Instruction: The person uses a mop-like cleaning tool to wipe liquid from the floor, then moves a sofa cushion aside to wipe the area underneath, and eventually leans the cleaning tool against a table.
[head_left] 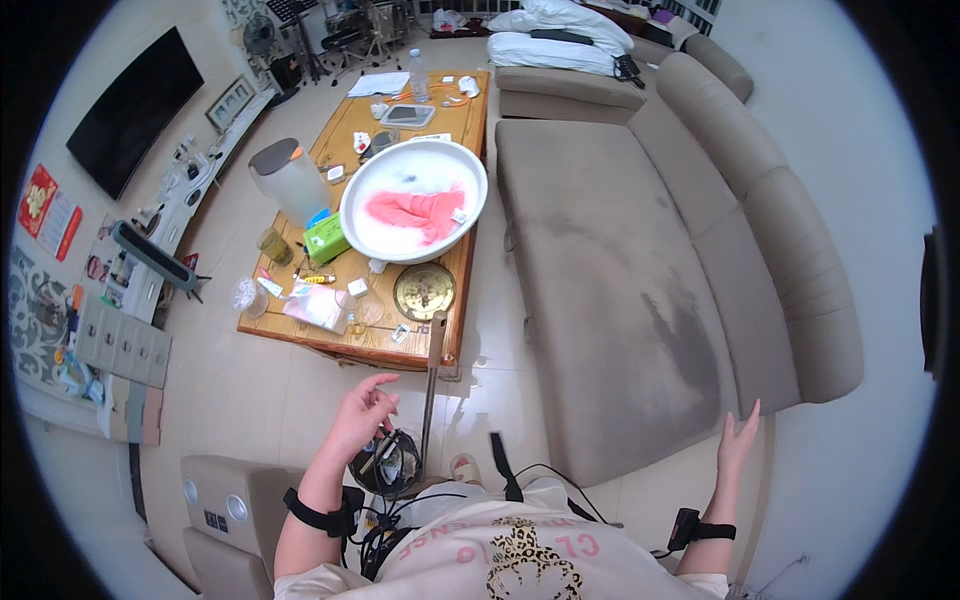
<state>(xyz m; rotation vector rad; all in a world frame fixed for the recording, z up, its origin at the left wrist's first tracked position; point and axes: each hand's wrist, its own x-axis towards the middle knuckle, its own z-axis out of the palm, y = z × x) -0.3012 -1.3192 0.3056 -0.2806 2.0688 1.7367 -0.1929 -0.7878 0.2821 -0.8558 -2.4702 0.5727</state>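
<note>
My left hand (364, 412) is raised in front of the wooden table (330, 344), above a small dark bin (386, 466). Its fingers are loosely bent and apart, with nothing visible in them. Near the end of the long grey-brown sofa (600, 300), my right hand (738, 438) hangs with fingers spread, also without anything in it. A large white basin (475, 208) stands on the table. In its white suds lies a pink cloth (425, 212) with a small white tag. Neither hand touches the basin.
Around the basin are a translucent pitcher (290, 185), a green tissue pack (325, 240), a gold round tray (424, 292) and an amber glass (274, 246). A brown pole (432, 380) stands between me and the table. A beige seat (240, 510) is at my left.
</note>
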